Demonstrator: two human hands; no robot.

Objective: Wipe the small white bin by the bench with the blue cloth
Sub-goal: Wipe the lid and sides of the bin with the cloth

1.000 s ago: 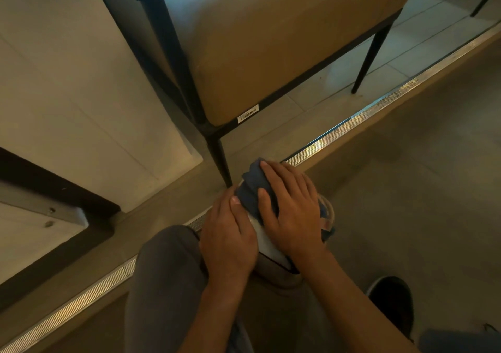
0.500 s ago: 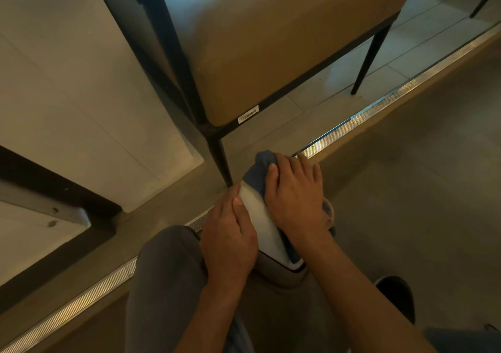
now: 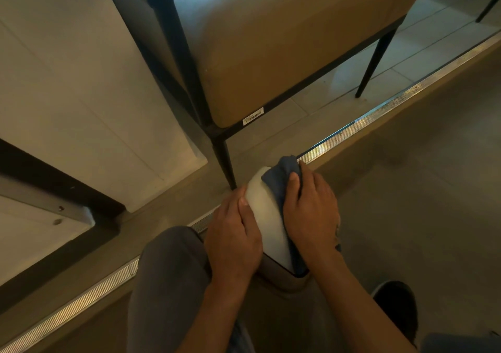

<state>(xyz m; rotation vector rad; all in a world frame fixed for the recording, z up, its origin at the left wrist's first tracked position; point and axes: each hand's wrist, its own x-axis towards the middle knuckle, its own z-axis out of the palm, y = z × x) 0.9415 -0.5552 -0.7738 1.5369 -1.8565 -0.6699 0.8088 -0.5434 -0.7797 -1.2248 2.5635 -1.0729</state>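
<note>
The small white bin (image 3: 267,217) lies tilted on the floor in front of me, just past the bench leg (image 3: 225,163). My left hand (image 3: 234,241) grips its left side, thumb on the white wall. My right hand (image 3: 311,217) presses the blue cloth (image 3: 282,179) against the bin's right side, fingers curled over the cloth. Most of the cloth is hidden under that hand; a fold sticks out at the bin's far end and a strip shows along its lower right edge.
A tan upholstered bench (image 3: 284,41) on a black metal frame stands right behind the bin. A metal floor strip (image 3: 393,108) runs diagonally across the floor. A white panel (image 3: 81,95) is at the left. My grey-trousered knee (image 3: 168,285) and black shoe (image 3: 398,306) are near.
My right hand has slid the cloth from the top of the bin toward its right side and far end, uncovering more white wall. The left hand has stayed in place.
</note>
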